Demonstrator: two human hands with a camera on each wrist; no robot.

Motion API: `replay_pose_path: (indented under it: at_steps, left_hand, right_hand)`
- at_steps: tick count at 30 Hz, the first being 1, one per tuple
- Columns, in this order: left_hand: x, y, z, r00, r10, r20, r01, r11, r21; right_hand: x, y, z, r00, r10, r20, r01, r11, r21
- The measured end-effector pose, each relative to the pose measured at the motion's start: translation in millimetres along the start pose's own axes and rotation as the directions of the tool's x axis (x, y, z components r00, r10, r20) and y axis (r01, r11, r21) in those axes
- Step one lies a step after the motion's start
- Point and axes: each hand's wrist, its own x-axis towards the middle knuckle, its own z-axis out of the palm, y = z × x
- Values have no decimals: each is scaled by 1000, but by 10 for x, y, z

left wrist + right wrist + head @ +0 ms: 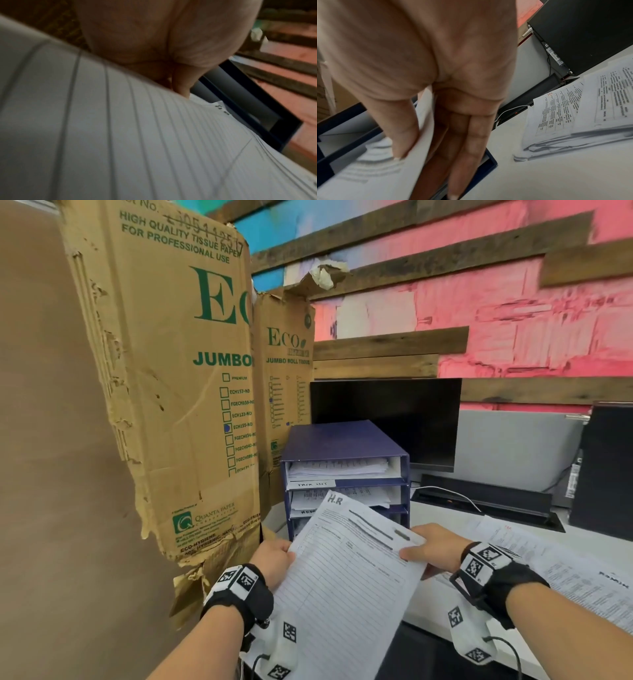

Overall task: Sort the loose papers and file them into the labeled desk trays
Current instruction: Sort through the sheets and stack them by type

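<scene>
I hold a ruled white form [346, 573] marked "H.R" at its top corner, tilted in the air in front of the blue stacked desk trays [346, 440]. My left hand [274, 559] grips its left edge, thumb on top. My right hand [428, 546] pinches its right edge, thumb above and straight fingers beneath, as the right wrist view shows with the sheet [373, 174] between thumb [399, 129] and fingers. The trays hold papers in the upper two slots, with labels on their fronts. The left wrist view shows the ruled sheet [137, 135] under my thumb [181, 86].
A spread pile of loose printed papers [555, 570] lies on the white desk [442, 508] to the right. Torn cardboard boxes [178, 371] stand close on the left. A dark monitor [387, 419] sits behind the trays, a black case [606, 463] at far right.
</scene>
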Motion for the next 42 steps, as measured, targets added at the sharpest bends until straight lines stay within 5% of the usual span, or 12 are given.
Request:
replay_pose_path:
  at_steps: [4, 8, 18, 27, 29, 34, 40, 42]
  left_hand:
    - [-66, -54, 119, 996, -43, 77, 18, 954, 301]
    - [-150, -80, 248, 989, -102, 108, 50, 913, 404]
    - [-116, -70, 133, 987, -145, -66, 152, 981, 125]
    - [160, -165, 219, 962, -252, -107, 236, 962, -139]
    - [231, -169, 270, 964, -242, -106, 245, 969, 14]
    - [577, -302, 460, 960, -281, -10, 279, 957, -83]
    - [583, -99, 498, 943, -321, -81, 325, 945, 43]
    - [569, -11, 473, 959, -242, -148, 259, 959, 111]
  right_hand:
    - [-69, 104, 41, 998, 48, 26, -47, 998, -43]
    - [-90, 193, 115, 997, 78, -3, -78, 996, -54]
    - [-71, 315, 214, 990, 112, -84, -74, 927, 368]
    - [51, 452, 282, 988, 146, 48, -152, 972, 181]
    - [105, 494, 305, 985, 160, 61, -168, 973, 160]
    - [274, 558, 385, 979, 190, 71, -200, 963, 180]
    - [496, 506, 539, 976, 148, 159, -177, 966, 190]
    - [536, 474, 552, 975, 129, 182, -163, 968, 190]
